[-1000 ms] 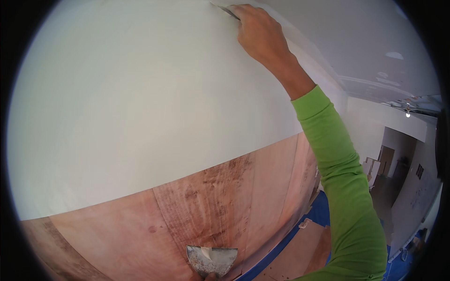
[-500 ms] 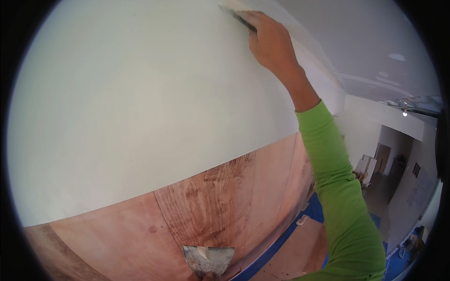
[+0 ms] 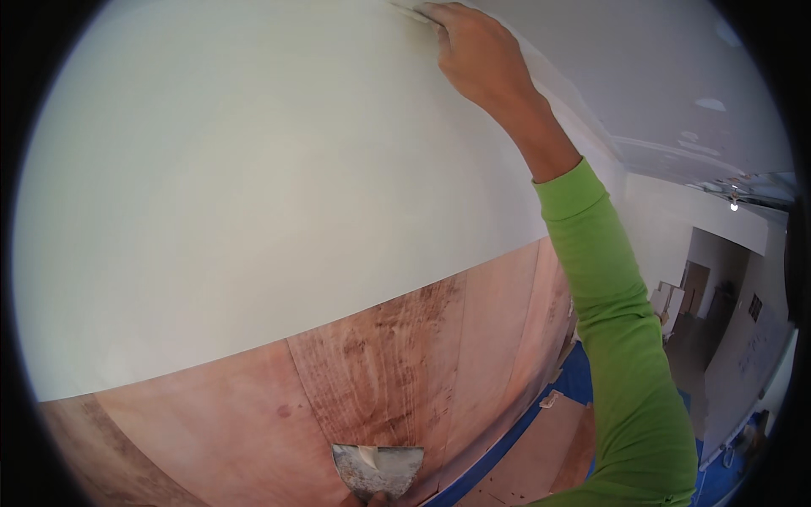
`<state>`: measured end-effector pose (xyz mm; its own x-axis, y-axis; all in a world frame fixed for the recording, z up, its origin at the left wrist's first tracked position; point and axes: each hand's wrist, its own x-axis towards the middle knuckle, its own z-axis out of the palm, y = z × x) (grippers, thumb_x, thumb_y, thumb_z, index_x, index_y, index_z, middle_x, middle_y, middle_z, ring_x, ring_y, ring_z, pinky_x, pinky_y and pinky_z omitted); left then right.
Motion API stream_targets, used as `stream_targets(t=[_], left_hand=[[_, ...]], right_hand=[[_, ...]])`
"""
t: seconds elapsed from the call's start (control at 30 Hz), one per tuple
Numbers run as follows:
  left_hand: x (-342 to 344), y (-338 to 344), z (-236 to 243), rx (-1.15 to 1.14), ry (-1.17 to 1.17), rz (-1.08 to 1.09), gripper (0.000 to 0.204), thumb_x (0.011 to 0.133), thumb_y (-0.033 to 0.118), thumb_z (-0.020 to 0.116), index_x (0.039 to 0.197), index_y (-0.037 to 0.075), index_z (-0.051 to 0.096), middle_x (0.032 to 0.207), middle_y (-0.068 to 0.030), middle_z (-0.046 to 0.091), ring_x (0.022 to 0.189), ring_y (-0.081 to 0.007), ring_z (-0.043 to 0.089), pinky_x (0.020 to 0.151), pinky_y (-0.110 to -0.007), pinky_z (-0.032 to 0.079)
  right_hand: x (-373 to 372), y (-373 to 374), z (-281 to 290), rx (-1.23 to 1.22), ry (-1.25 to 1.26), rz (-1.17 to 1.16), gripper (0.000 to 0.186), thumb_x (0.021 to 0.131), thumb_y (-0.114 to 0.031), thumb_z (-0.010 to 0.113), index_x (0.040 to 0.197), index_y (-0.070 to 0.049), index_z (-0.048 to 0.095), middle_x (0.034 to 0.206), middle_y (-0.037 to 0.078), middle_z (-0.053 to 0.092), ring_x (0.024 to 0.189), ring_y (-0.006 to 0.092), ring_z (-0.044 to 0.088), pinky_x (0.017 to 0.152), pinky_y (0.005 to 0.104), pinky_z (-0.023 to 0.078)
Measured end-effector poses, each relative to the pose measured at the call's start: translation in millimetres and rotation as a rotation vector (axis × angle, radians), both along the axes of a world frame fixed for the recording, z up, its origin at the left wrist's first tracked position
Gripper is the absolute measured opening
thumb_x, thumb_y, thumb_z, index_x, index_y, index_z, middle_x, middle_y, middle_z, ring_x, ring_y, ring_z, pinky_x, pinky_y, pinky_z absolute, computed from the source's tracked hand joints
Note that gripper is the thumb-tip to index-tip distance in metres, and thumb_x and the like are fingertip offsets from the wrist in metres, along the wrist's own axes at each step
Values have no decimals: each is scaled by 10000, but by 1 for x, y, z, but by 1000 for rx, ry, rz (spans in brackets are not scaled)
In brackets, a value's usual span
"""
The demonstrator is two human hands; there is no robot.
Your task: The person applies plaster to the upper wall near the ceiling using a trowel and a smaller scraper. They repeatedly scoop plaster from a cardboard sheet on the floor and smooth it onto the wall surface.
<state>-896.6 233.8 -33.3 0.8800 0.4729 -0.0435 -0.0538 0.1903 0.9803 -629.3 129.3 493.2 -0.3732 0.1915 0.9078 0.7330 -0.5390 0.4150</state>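
High on the pale wall (image 3: 236,186), close to the ceiling line, my right hand (image 3: 486,59) is closed around a putty knife (image 3: 411,13). Its blade lies at a low angle to the wall, partly cut off by the top of the view. At the lower edge, my left hand (image 3: 378,500) grips a second, wide putty knife (image 3: 397,467), with only the fingertips showing. That metal blade is smeared, and a small dab of cream-coloured filler (image 3: 369,456) sits near its straight edge.
Wood-grain panelling (image 3: 372,372) covers the lower wall. Blue sheeting (image 3: 577,372) and flat brown boards (image 3: 528,448) lie on the floor at right. The ceiling (image 3: 642,76) slopes across the upper right; a doorway (image 3: 705,279) and a lit bulb (image 3: 733,205) are farther off.
My right hand has moved slightly up and left with its putty knife, and the blade now shows more edge-on. My left hand and its knife have barely shifted.
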Motion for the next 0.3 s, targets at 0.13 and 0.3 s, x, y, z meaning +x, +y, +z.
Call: stream_targets(t=[0.13, 0.3], left_hand=[[-6, 0, 1, -53, -6, -1, 211, 1037, 298, 617, 986, 93, 609, 685, -12, 596, 474, -86, 501, 404, -244, 374], [-3, 0, -5, -63, -40, 63, 218, 1035, 299, 622, 1015, 82, 611, 686, -18, 603, 492, -99, 517, 423, -256, 399]], right_hand=[[-1, 17, -2, 53, -55, -45, 378, 989, -5, 429, 1299, 75, 629, 1334, 252, 642, 1257, 399, 593, 1095, 459, 472], [-1, 21, -10, 17, -26, -12, 386, 980, 19, 432, 1311, 73, 624, 1299, 238, 653, 1207, 389, 612, 1076, 454, 486]])
